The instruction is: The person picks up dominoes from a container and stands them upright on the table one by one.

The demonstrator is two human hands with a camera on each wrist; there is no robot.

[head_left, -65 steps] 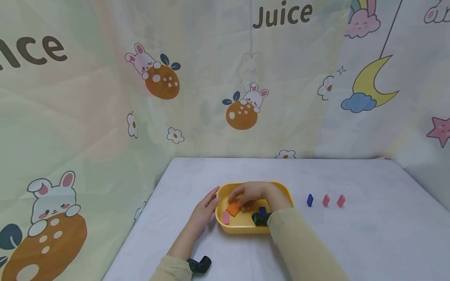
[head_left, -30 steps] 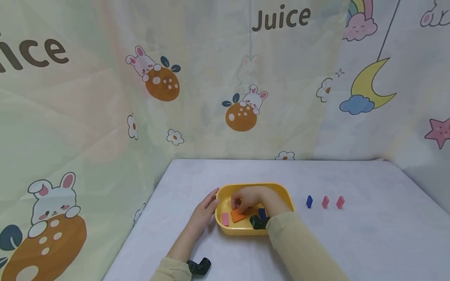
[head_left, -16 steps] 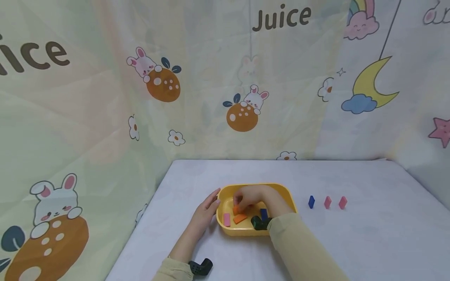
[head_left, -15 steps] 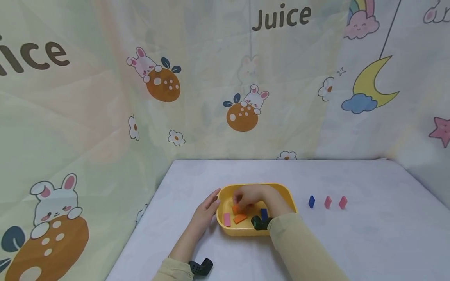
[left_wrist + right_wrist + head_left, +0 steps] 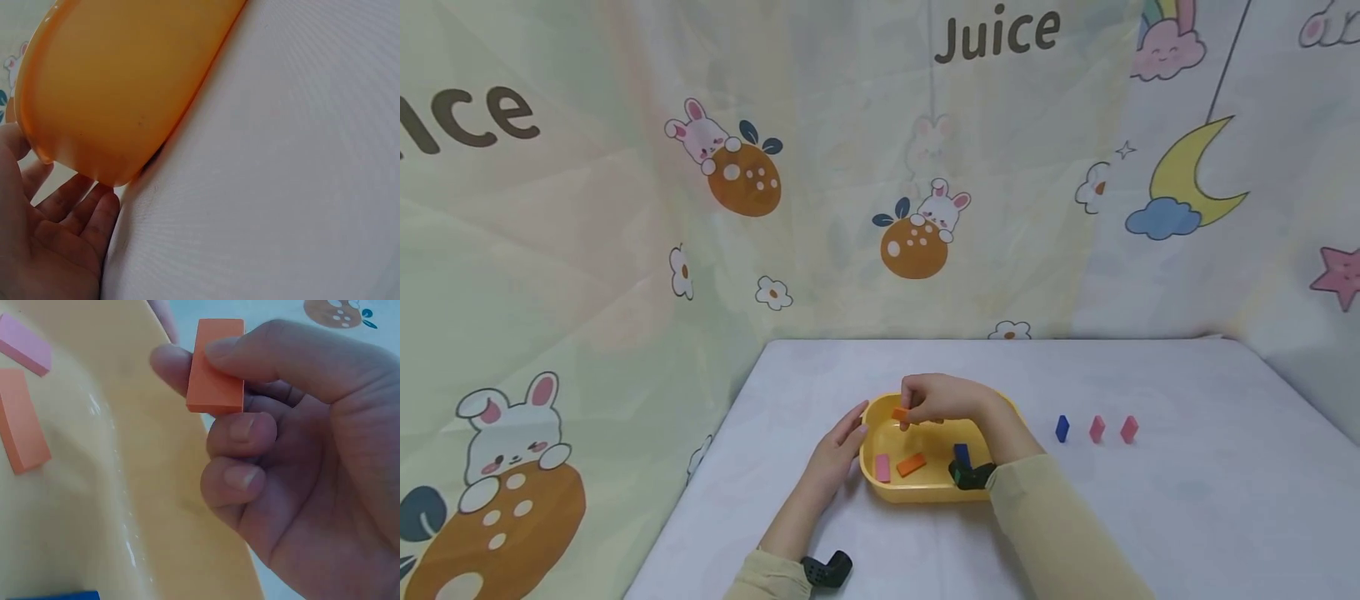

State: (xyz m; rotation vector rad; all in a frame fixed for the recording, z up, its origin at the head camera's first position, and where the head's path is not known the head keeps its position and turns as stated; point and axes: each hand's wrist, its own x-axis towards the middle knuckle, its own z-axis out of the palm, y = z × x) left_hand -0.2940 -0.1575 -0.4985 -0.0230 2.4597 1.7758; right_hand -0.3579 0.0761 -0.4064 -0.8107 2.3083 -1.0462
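My right hand (image 5: 943,398) pinches an orange domino block (image 5: 216,365) between thumb and forefinger, its other fingers curled below. It is over the far left part of a yellow tray (image 5: 925,493). My left hand (image 5: 837,450) lies against the tray's left end; in the left wrist view its fingers (image 5: 100,219) touch the outer wall and the thumb is by the rim. Inside the tray are a second orange block (image 5: 912,465), a pink block (image 5: 882,468) and a blue block (image 5: 962,455), partly hidden by the right wrist's black camera.
To the right of the tray a blue block (image 5: 1062,429) and two pink blocks, one nearer (image 5: 1097,429) and one farther right (image 5: 1129,429), stand upright in a row on the white table (image 5: 1187,517). A printed curtain (image 5: 835,317) hangs behind the table and at the left.
My right hand has risen from the tray floor with one orange block, leaving the other orange block lying there. My left hand has stayed at the tray's left end.
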